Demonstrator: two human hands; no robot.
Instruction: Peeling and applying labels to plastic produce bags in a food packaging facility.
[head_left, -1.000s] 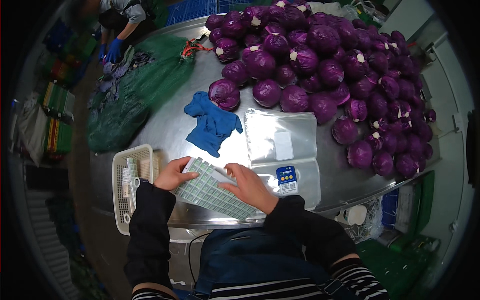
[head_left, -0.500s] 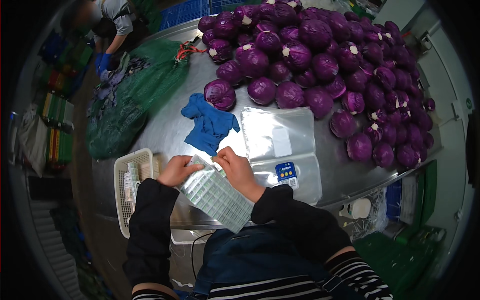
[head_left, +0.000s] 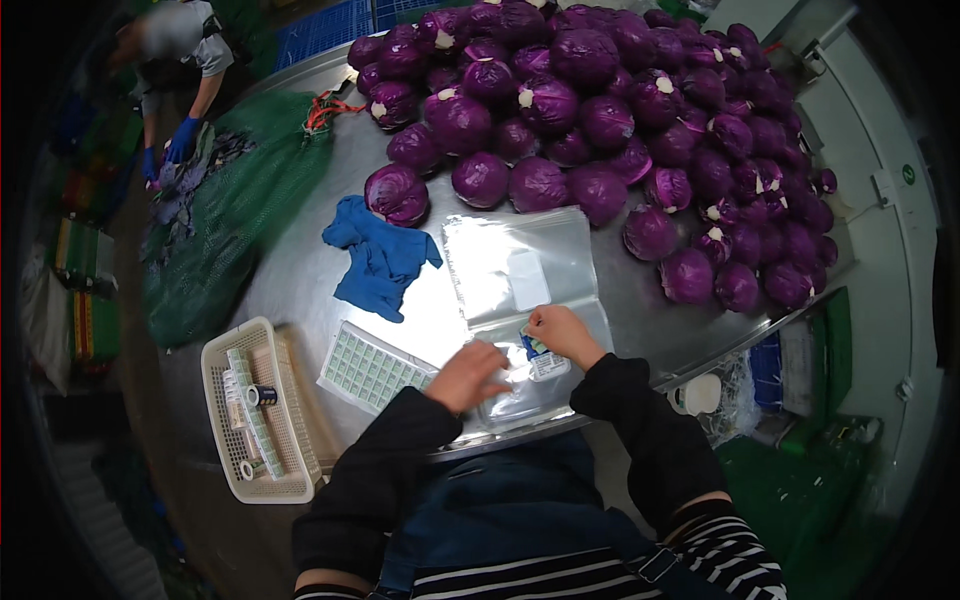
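right hand [head_left: 562,332] pinches a small blue-and-white label [head_left: 538,352] between fingertips, pressing it onto the lower part of a clear plastic bag [head_left: 520,270] lying flat on the steel table [head_left: 290,280]. left hand [head_left: 468,374] lies flat on the near edge of the same bag, fingers spread, holding nothing, just pinning the film down. the label sits low on the bag, close to the table's front edge, between both hands.

judged step: sticking a label to the bag; the label looks partly down, not yet smoothed. the next move calls for a firm rub flat without wrinkling the film.

just left, a sheet of green labels [head_left: 370,366] lies beside a white basket [head_left: 240,480]. a blue cloth [head_left: 378,262] lies farther back, near a heap of purple cabbages [head_left: 620,110].
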